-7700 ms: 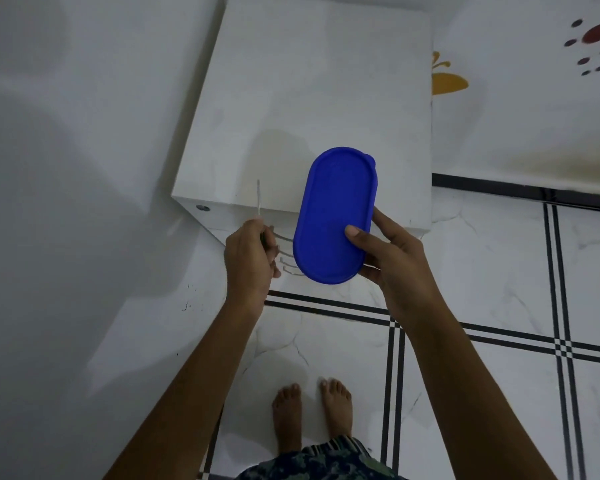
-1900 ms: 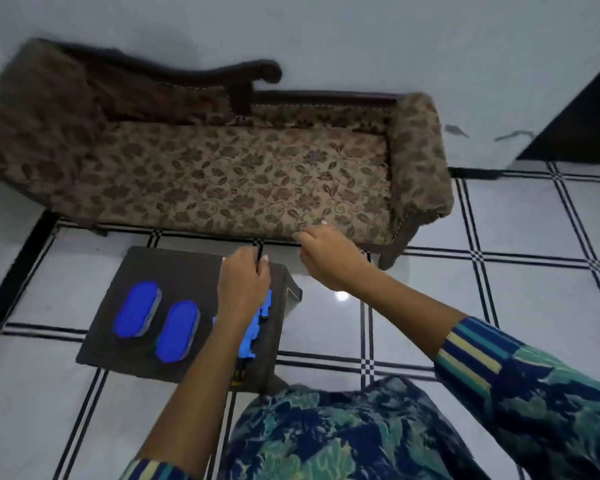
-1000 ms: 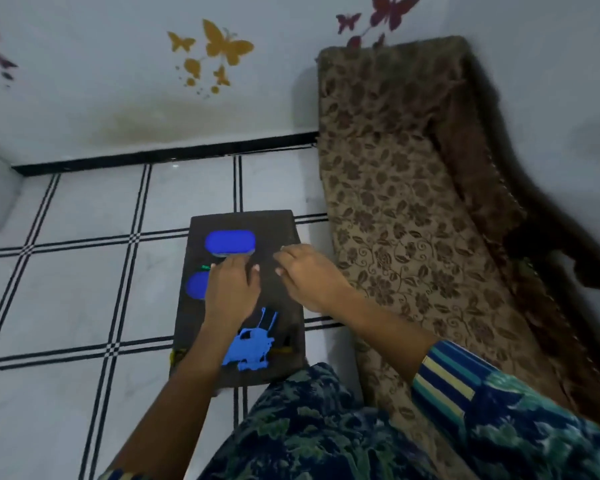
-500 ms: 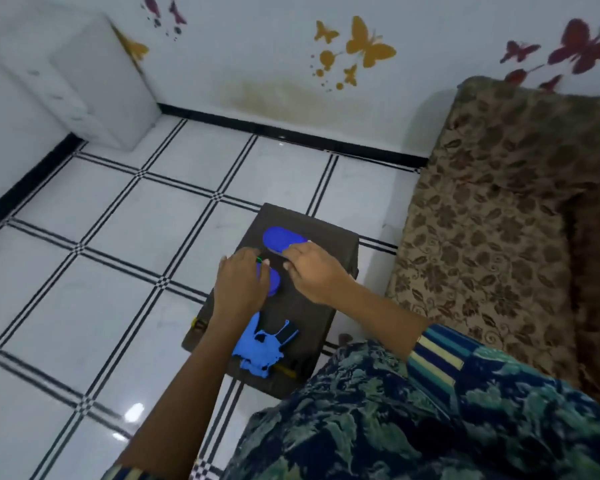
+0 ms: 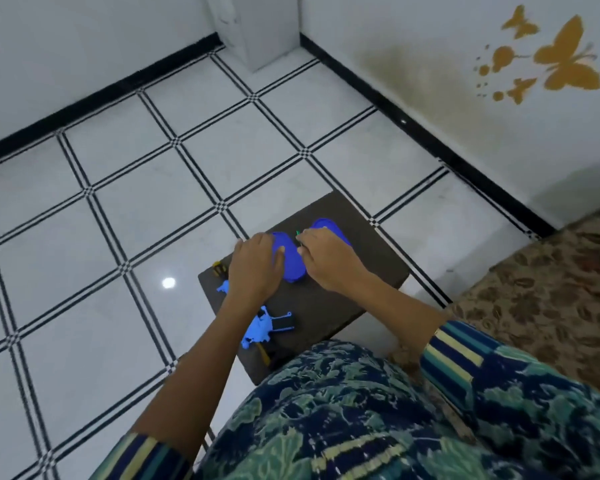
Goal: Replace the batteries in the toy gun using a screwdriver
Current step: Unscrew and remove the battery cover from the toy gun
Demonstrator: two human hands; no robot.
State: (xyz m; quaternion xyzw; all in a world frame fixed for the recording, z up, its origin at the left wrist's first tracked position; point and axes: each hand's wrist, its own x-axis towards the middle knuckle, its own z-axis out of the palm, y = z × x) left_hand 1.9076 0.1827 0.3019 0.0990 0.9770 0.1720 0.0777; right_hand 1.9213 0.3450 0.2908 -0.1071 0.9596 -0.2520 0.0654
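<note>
– where's the toy gun (image 5: 259, 328)?
– lying at the near edge of the dark worktop (image 5: 371, 268), beside the left forearm.
– and the fingers?
– the left hand (image 5: 255, 268) curls over a blue box (image 5: 291, 271). the right hand (image 5: 329, 261) pinches a thin green screwdriver (image 5: 297, 233), just beside the blue lid (image 5: 336, 227).

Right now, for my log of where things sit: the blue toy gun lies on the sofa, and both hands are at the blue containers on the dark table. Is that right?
Not quite: the head view shows the blue toy gun lying on the dark table, at its near edge, not on the sofa. The left hand and right hand are indeed at the blue containers.
</note>
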